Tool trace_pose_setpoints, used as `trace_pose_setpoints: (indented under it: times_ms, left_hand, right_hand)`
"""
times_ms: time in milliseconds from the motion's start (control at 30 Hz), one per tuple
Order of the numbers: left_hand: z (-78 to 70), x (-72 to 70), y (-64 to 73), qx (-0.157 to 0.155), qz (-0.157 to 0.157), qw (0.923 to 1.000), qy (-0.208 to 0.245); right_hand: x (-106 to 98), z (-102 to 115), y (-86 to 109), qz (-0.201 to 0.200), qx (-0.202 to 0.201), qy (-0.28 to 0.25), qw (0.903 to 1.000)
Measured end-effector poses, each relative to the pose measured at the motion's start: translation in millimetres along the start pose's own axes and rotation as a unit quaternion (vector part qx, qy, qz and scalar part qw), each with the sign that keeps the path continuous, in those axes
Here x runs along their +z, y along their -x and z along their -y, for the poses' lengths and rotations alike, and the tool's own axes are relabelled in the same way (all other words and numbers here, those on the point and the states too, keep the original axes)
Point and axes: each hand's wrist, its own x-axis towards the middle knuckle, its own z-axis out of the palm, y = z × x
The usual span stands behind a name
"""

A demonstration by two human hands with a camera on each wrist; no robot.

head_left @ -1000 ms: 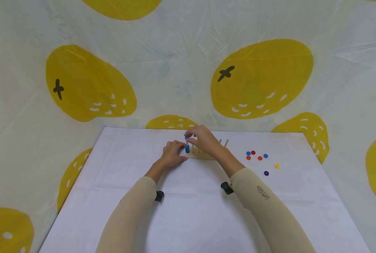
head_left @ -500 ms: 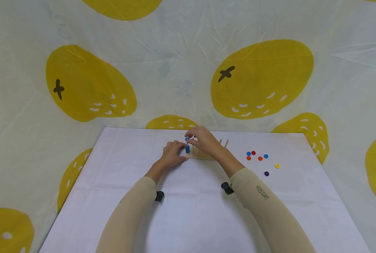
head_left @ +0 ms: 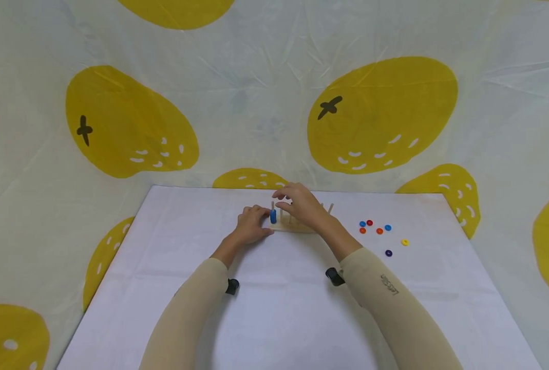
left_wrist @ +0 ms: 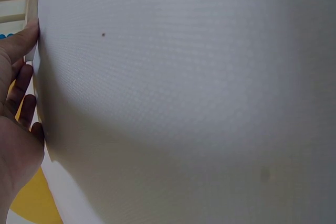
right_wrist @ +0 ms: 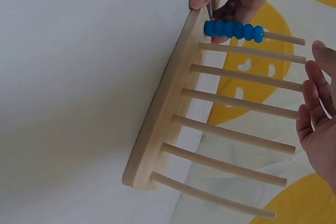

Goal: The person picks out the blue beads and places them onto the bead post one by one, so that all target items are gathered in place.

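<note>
A wooden peg stand (right_wrist: 167, 103) with several upright pegs stands near the table's far edge. Blue ring beads (right_wrist: 234, 30) are stacked on its leftmost peg, whose tip shows bare above them. The other pegs carry nothing in the right wrist view. My left hand (head_left: 252, 226) holds the stand's left end, thumb on the front side of the base and the other fingers behind. Just above and right of the bead stack is my right hand (head_left: 301, 206); its fingers are loosely bent, with nothing between them, beside the peg tips.
Loose ring beads lie on the white table (head_left: 279, 313) right of the stand: a red one (head_left: 370, 223), two blue, two orange, a yellow one (head_left: 405, 242) and a dark purple one (head_left: 389, 253). Behind the table hangs a fruit-patterned cloth (head_left: 251, 103).
The blue bead pinched in my right hand has gone down the leftmost peg onto the stack. My right hand has let go and shifted slightly right. The left hand has stayed put.
</note>
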Motion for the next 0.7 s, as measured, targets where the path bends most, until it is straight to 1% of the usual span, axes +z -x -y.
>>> trace_pose_setpoints:
  times_ms: [200,300,433,567,700]
  left_hand:
    - [0.8,1.0,-0.9,-0.001,-0.002,1.0000,-0.002]
    - [1.1,2.0,-1.1,0.000,-0.004,1.0000,-0.001]
    - [0.5,2.4,-0.7,-0.002,0.000,1.0000,-0.001]
    - [-1.7,0.8,0.3,-0.003,0.001,1.0000,0.002]
    - [-2.7,0.3,0.2,-0.001,-0.004,1.0000,-0.001]
  right_hand:
    - [-6,-4,12.5,-0.046,-0.022,-0.005,0.9987]
    - [-11,-7,21.4,-0.060,-0.020,0.000,0.9980]
    - [-19,-13,35.2,-0.074,-0.003,0.003,0.9972]
    - [-26,-20,49.3,-0.093,0.017,-0.013,0.9954]
    - [-34,-28,64.7,-0.122,0.020,-0.026,0.9920]
